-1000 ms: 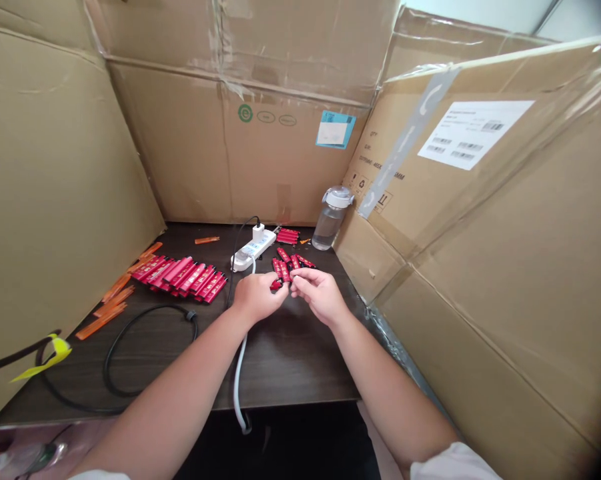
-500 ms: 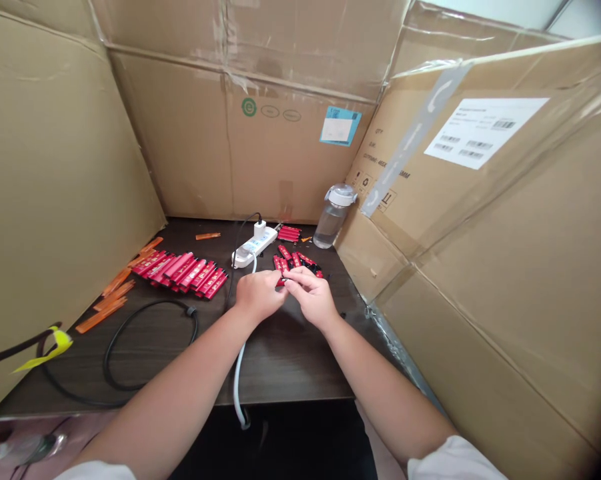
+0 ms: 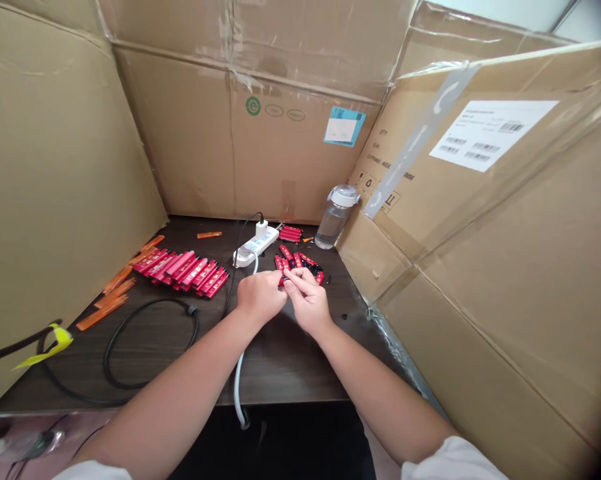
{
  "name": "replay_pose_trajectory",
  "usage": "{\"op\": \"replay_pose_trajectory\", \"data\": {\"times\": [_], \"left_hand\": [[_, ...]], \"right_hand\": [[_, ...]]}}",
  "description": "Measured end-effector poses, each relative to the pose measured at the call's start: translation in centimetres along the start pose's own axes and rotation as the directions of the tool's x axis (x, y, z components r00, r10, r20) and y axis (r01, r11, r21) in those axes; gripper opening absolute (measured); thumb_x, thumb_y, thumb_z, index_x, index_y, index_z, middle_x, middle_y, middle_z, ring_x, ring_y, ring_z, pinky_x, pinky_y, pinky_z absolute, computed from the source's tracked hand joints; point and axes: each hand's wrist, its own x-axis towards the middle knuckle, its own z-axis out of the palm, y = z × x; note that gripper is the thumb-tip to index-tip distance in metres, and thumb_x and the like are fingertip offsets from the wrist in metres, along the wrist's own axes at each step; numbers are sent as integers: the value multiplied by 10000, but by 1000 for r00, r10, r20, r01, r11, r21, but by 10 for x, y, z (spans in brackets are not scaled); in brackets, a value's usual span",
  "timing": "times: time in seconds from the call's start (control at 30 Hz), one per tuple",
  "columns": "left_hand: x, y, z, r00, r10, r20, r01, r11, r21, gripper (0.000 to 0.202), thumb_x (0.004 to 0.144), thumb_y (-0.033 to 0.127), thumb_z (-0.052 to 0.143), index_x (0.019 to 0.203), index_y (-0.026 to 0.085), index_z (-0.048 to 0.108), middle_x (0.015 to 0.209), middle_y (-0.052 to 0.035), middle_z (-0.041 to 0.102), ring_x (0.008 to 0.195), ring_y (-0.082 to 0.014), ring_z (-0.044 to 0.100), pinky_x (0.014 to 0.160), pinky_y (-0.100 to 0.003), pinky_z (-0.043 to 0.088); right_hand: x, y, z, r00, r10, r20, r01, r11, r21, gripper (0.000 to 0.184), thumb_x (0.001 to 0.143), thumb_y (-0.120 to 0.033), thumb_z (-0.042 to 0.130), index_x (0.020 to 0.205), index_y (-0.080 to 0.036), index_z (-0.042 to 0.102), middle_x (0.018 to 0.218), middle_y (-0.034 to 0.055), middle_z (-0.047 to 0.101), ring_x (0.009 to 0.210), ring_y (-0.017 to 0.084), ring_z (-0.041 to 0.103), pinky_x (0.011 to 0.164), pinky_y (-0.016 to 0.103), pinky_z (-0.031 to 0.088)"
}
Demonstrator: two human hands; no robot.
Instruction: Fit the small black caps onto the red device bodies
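Observation:
My left hand (image 3: 261, 293) is closed around a small red piece with a dark part, mostly hidden by my fingers. Fingertips of my right hand (image 3: 307, 300) pinch at the dark end of that same piece, and the two hands touch. Just beyond them lies a loose pile of short red sticks (image 3: 286, 252) with light markings and black bits. A larger heap of similar red sticks (image 3: 183, 270) rests left of my hands, several of them side by side with black ends.
A white power strip (image 3: 255, 247) with cables stands behind my hands. A clear water bottle (image 3: 331, 227) is at the back right. Orange strips (image 3: 103, 312) line the left edge, near a looped black cable (image 3: 109, 347). Cardboard walls (image 3: 190, 133) enclose the dark table (image 3: 300, 373).
The view has shifted slightly. My hands stay together at the same spot on the red piece, with my right fingers a little changed in position.

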Motion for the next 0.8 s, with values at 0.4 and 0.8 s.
{"op": "replay_pose_trajectory", "data": {"times": [0.4, 0.8], "left_hand": [[2, 0, -8, 990, -20, 137, 20, 1000, -2, 281, 840, 316, 432, 889, 210, 688, 861, -112, 704, 811, -261, 662, 639, -310, 425], [4, -5, -4, 997, 12, 74, -7, 997, -74, 219, 779, 306, 498, 833, 220, 692, 793, -87, 705, 734, -246, 652, 573, -286, 393]], "right_hand": [[-2, 0, 5, 990, -124, 65, 132, 981, -139, 344, 896, -251, 485, 1212, -285, 617, 1006, 68, 537, 918, 168, 548, 843, 327, 461], [5, 4, -2, 997, -10, 77, 7, 999, 33, 275, 827, -289, 596, 1083, -268, 694, 924, 51, 588, 877, 168, 568, 829, 343, 464]]}}
